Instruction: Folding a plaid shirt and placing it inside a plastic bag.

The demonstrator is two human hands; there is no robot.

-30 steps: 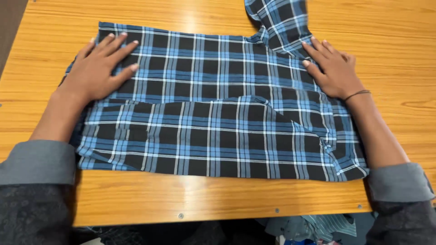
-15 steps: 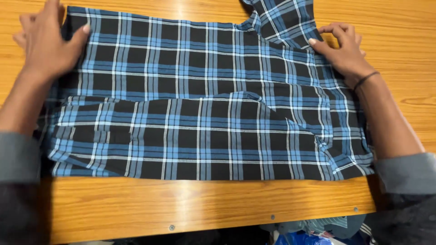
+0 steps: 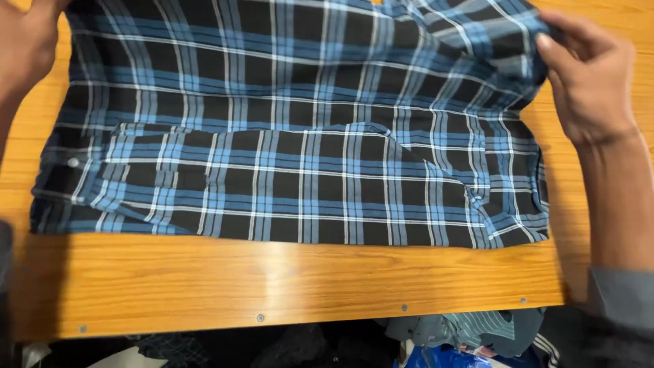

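Note:
A blue, black and white plaid shirt [image 3: 293, 136] lies spread flat across a wooden table [image 3: 286, 279], a folded layer covering its near half. My left hand [image 3: 24, 44] grips the shirt's far left edge at the top left corner of the view. My right hand [image 3: 586, 78] pinches the fabric at the shirt's far right edge, fingers curled around a bunched fold. Both forearms, in grey sleeves, run down the sides of the view.
The table's front edge [image 3: 293, 320] carries several small screws. Below it, a heap of clothes [image 3: 463, 334] shows, striped and dark fabrics with something blue among them.
Both hands went from lying flat on the shirt to its far edges and took hold of the fabric. The view moved closer, and the shirt now fills most of it.

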